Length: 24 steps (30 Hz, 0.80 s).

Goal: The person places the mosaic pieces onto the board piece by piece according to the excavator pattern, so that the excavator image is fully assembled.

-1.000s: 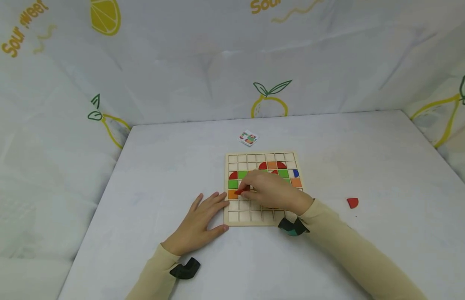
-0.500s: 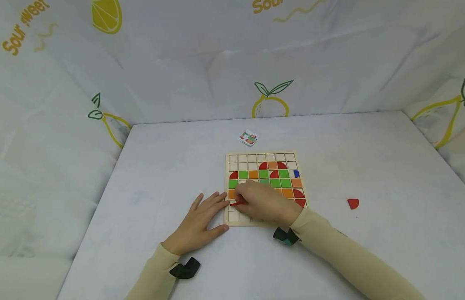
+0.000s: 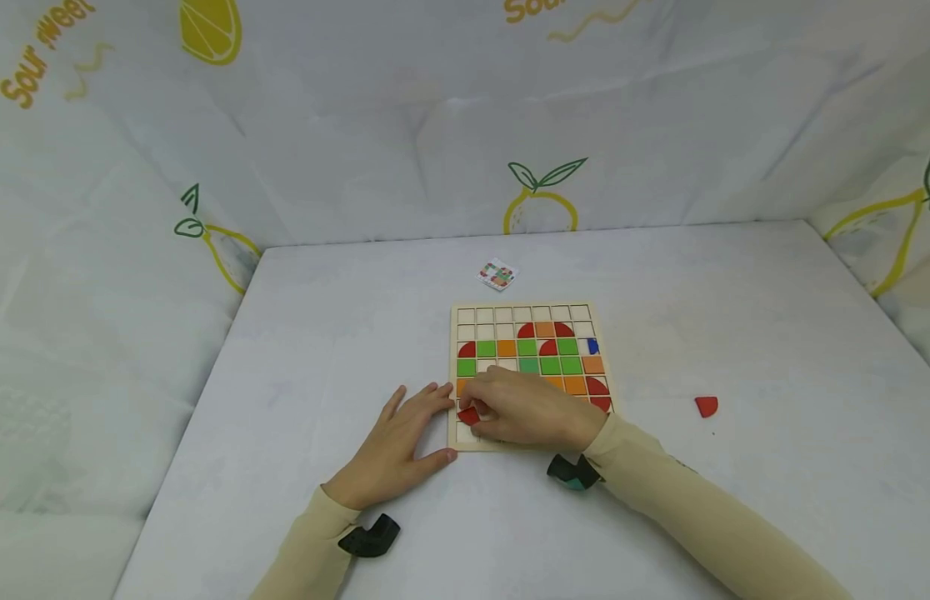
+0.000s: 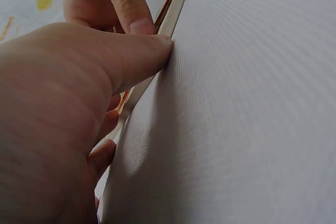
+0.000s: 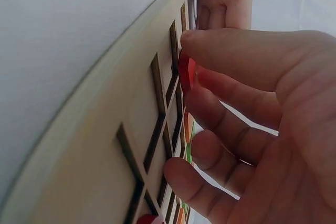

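Observation:
A wooden grid board [image 3: 525,315] lies on the table, its cells partly filled with red quarter-circles and green and orange squares. My right hand [image 3: 532,408] is over its lower left part, covering several cells. Between its thumb and fingers is a red quarter-circle tile [image 3: 469,415], at a cell of the left column; the right wrist view shows the tile [image 5: 186,71] at the thumb tip, right at the grid. My left hand [image 3: 393,458] lies with fingers spread against the board's left edge, its thumb [image 4: 142,56] at the near corner.
Another red quarter-circle tile [image 3: 707,407] lies on the white table to the right of the board. Behind the board is a small pattern card [image 3: 498,274]. A blue piece [image 3: 592,346] sits in a right-column cell. White printed cloth [image 3: 360,142] hangs behind the table.
My right hand has moved toward me and slightly left with the red tile, from the orange square's row to the cell below. The tile now lies flatter. My left hand has stayed put.

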Motion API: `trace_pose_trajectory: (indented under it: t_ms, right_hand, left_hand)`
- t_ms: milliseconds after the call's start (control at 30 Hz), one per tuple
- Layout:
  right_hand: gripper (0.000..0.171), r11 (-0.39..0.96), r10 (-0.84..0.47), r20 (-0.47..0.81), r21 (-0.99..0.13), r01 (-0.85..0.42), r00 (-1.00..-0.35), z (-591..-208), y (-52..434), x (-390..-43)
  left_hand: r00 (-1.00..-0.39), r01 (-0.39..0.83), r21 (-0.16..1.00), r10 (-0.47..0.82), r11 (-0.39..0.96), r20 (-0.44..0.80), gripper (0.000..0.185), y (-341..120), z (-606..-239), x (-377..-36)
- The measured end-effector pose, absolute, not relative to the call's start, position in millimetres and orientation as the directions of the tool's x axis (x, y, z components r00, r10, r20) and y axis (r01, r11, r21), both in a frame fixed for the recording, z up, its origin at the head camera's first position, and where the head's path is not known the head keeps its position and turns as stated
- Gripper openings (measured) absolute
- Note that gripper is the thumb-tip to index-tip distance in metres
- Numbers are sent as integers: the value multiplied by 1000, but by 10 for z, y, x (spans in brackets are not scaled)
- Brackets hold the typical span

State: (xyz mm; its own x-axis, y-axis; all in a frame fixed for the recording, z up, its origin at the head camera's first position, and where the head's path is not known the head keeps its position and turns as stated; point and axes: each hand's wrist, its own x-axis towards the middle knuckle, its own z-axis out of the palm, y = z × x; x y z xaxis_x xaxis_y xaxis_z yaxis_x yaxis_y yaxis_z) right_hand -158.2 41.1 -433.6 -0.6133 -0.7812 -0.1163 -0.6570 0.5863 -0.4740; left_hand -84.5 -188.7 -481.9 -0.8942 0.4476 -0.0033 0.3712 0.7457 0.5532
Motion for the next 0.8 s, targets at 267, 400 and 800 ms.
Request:
trace_pose_trajectory:
  t_ms: [267,400,800]
  right_hand:
    - [29,513,-827,-58,-486,-707,-560,-4358,445,-1593]
    - [28,508,-829,-43,-474,-719,-558,-4373,433,-1590]
    - [38,574,-783,-36,-426,-699,-621,-4398,400,-1571]
  left_hand:
    - [-890,375,558,456,740,-7,69,-1891,-4803,-843]
    - [-888,376,554,459,743,-13,70,-1889,-4800,-847]
    - [-890,379,554,456,741,-1,75,-1885,-4806,-849]
